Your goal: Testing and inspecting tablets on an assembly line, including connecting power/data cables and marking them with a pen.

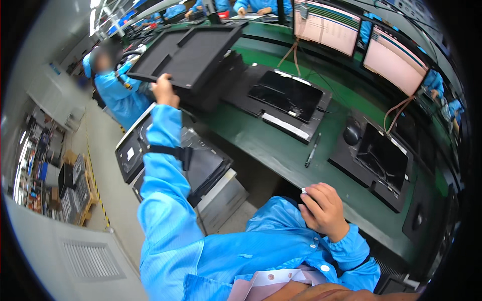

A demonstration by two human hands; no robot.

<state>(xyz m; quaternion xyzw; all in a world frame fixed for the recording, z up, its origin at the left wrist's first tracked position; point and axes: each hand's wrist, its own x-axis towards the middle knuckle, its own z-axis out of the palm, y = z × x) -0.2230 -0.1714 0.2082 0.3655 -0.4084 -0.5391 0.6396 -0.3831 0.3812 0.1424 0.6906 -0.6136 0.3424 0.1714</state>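
Note:
My left hand (pixel 164 91) reaches far out to the left, its fingers closed on the near edge of a black foam tray (pixel 206 45) with raised walls. The tray sits tilted on top of a stack of similar black trays (pixel 213 85). My right hand (pixel 325 208) is held in front of my body, near the bench edge, with curled fingers. A small white thing (pixel 304 190) shows at its fingertips, too small to name. Beyond the bench edge, a dark flat screen panel (pixel 286 94) lies on a black fixture.
A second panel (pixel 381 158) lies on another black fixture, beside a black mouse (pixel 352 133). A pen (pixel 313 149) lies on the green bench (pixel 241 130). Two monitors (pixel 326 25) stand behind. Left are a bin with black trays (pixel 201 160) and a co-worker in blue (pixel 118 93).

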